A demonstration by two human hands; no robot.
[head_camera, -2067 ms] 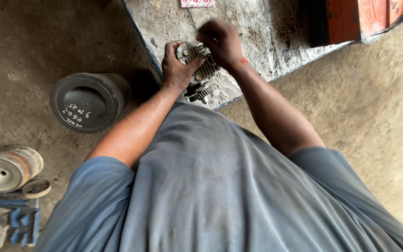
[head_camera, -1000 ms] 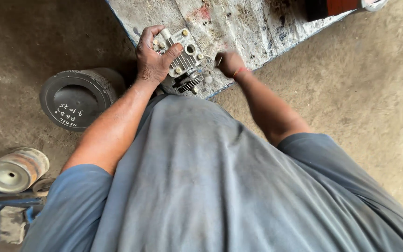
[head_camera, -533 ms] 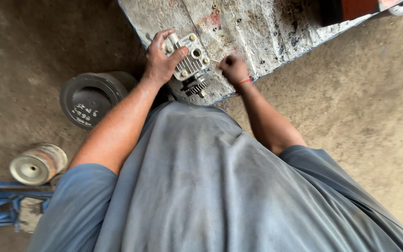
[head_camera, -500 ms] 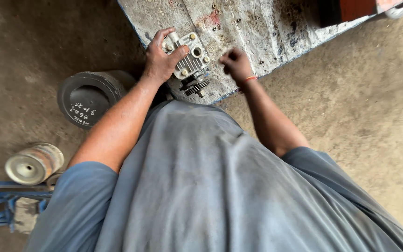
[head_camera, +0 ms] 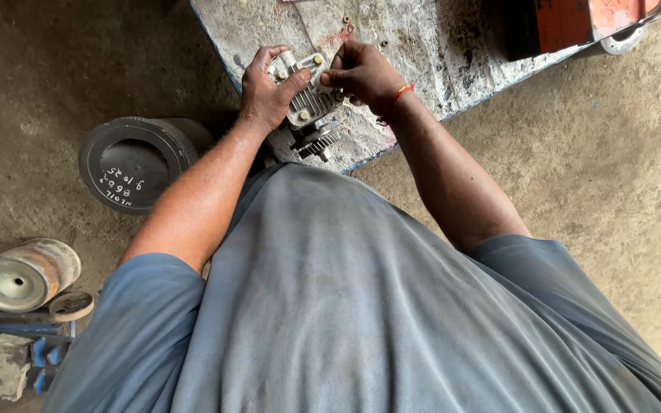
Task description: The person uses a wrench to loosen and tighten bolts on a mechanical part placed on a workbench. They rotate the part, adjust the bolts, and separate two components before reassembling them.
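in the upper middle of the frame the left hand (head_camera: 265, 95) grips the finned metal part (head_camera: 309, 103) over the worn bench (head_camera: 422, 53). the right hand (head_camera: 361, 74) pinches at its top edge; steady support probably helps here.

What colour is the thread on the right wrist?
Red-orange thread, seen in the head view.

Geared part (head_camera: 311, 107) on workbench (head_camera: 422, 53), drum (head_camera: 128, 164) left, canister (head_camera: 24, 274) nearer left
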